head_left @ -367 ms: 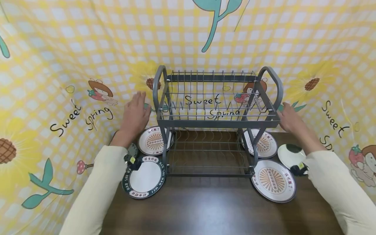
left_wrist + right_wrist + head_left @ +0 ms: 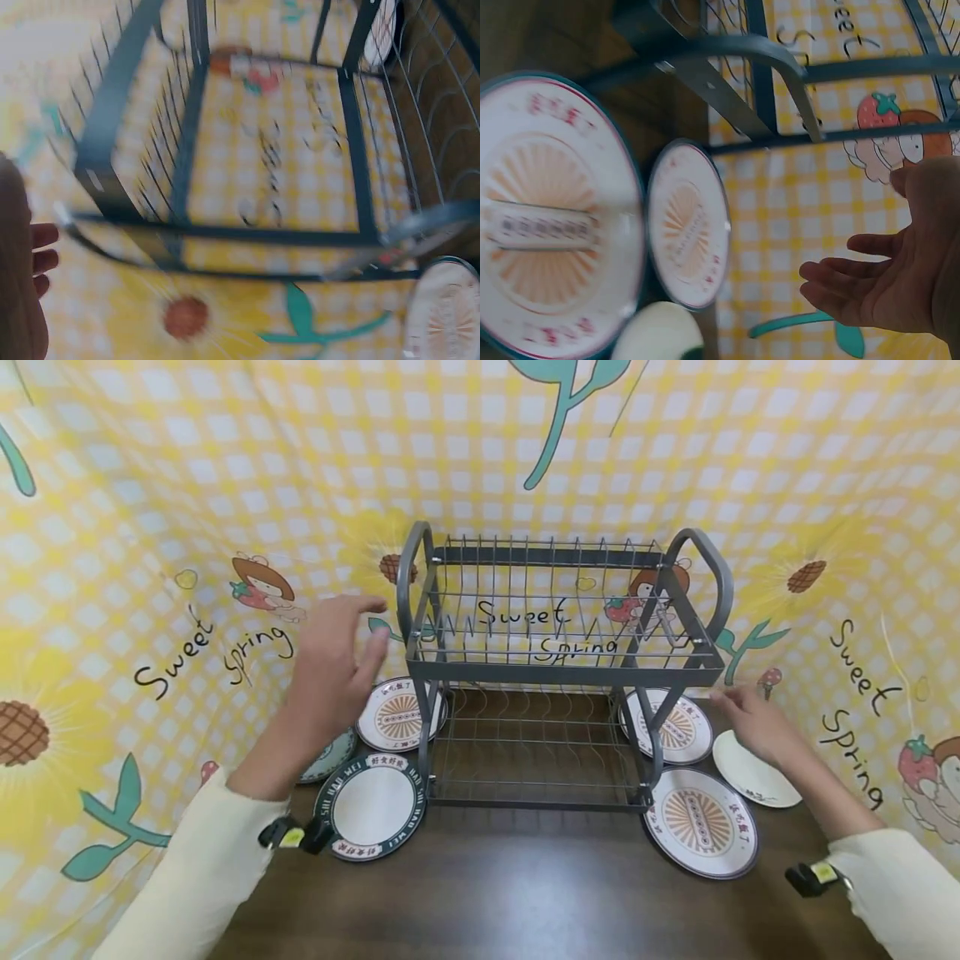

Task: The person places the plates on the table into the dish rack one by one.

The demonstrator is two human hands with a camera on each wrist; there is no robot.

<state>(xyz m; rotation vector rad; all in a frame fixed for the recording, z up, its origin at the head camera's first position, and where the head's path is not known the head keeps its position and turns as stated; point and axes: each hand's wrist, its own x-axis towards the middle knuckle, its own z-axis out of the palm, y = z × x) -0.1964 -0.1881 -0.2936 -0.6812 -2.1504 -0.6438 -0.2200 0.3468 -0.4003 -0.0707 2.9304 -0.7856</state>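
A dark grey two-tier dish rack (image 2: 566, 674) stands on the table with bare wire shelves. My left hand (image 2: 326, 672) is raised beside its left end, fingers relaxed, thumb apart, holding nothing. In the left wrist view the left fingers (image 2: 45, 259) show at the edge, clear of the rack's side handle. My right hand (image 2: 757, 722) hovers off the rack's right end, above a cream plate (image 2: 753, 772). The right wrist view shows that hand (image 2: 885, 277) with fingers spread and an empty palm.
Left of the rack lie a sunburst plate (image 2: 397, 718), a green-rimmed plate (image 2: 378, 806) and a small green plate (image 2: 330, 758). On its right are two more sunburst plates, a back one (image 2: 675, 727) and a front one (image 2: 701, 822). Yellow checked cloth (image 2: 525, 435) hangs behind and at both sides.
Both hands have drawn back from the rack's ends toward the body. The right hand has also come lower, and more of the cream plate shows. Rack and plates keep their places.
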